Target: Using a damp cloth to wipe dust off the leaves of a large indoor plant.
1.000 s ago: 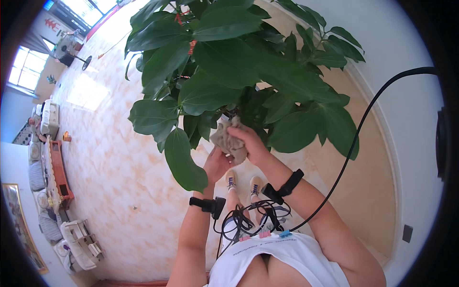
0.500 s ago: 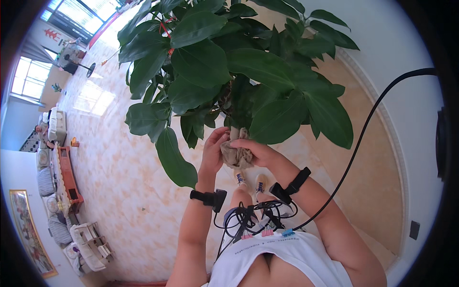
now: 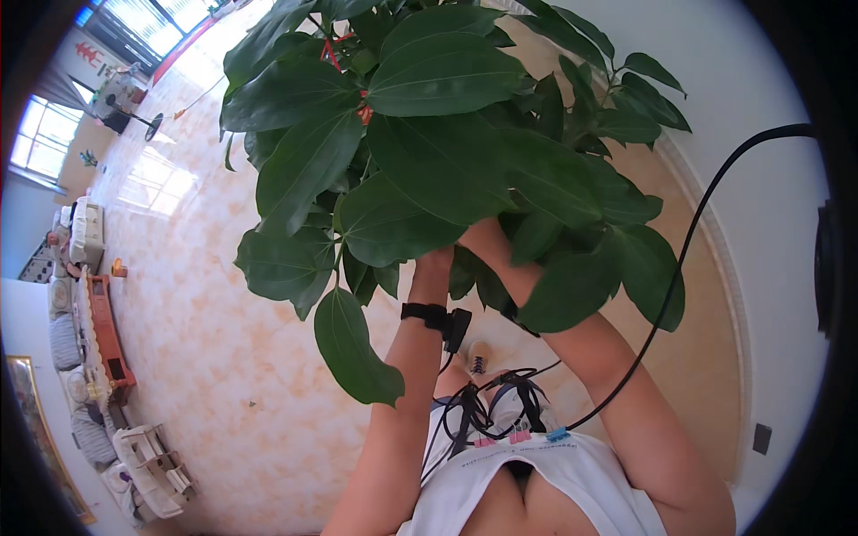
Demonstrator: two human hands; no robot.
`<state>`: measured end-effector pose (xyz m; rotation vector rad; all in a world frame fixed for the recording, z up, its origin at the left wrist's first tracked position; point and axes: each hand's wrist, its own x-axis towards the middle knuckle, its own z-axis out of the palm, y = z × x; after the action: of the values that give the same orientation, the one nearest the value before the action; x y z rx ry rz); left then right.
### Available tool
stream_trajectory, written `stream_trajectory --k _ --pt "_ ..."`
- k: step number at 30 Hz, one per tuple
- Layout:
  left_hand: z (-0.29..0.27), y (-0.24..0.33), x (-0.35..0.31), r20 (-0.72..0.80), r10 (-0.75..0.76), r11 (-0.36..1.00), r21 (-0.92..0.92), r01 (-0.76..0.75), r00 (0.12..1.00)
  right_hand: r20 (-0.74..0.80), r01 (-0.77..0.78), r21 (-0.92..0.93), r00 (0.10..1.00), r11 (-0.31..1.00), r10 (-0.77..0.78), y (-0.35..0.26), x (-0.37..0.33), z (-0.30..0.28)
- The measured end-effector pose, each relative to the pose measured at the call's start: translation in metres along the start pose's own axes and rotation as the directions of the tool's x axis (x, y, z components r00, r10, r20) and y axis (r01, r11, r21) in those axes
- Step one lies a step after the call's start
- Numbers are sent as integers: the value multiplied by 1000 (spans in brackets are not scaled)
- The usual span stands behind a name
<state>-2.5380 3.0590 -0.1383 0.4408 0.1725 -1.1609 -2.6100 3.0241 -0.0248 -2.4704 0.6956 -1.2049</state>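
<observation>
A big potted-type plant with broad, glossy dark green leaves [image 3: 438, 165] fills the upper middle, with a bit of red ribbon [image 3: 365, 109] tied among its stems. Both my arms reach in under the foliage. Of my left hand [image 3: 435, 260] only the part by the wrist shows below a large leaf; its fingers are covered. My right hand [image 3: 485, 238] is beside it, further in, and leaves hide its fingers too. No cloth is visible now. One long leaf [image 3: 350, 348] hangs down next to my left forearm.
A thick black cable [image 3: 672, 290] arches past my right arm to the right edge. Thinner wires [image 3: 478, 406] bunch at my waist. A white wall [image 3: 760, 232] runs along the right. Far left stand sofas [image 3: 89, 438], a reddish wooden table [image 3: 109, 330] and a fan [image 3: 154, 127].
Both hands have moved forward and up from below the leaves into the foliage. The crumpled beige-brown cloth they held is now out of sight. The plant appears larger and closer.
</observation>
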Motion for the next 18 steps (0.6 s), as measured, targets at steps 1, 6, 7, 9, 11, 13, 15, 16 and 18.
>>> stream_trajectory --k 1,6,7,9,11,13,15,16,18 --pt "-2 6 0 2 6 1000 -5 -6 1000 0 79 -56 997 995 -79 3 3 3" --pt "-2 13 -18 32 3 1000 -12 -3 999 159 -234 74 962 969 220 5 -5 -30" --pt "-9 24 -25 16 30 1000 2 -30 999 189 -270 125 951 955 244 0 -6 -18" --pt "6 9 -30 51 -10 1000 2 10 999 185 -363 124 923 924 338 1 -10 -36" --pt "11 5 -39 69 -24 1000 19 22 997 168 -428 148 899 892 404 0 -12 -38" --pt "10 7 -46 82 -13 999 51 9 997 142 -458 169 887 873 439 -1 -15 -28" --pt "6 13 -54 93 1 999 54 -6 996 108 -465 169 885 869 452 -3 -19 -15" --pt "6 11 -55 95 6 998 55 -11 995 88 -463 162 886 871 455 -2 -20 -10" --pt "3 16 -56 103 16 998 59 -23 995 51 -455 154 890 877 453 -3 -19 2"
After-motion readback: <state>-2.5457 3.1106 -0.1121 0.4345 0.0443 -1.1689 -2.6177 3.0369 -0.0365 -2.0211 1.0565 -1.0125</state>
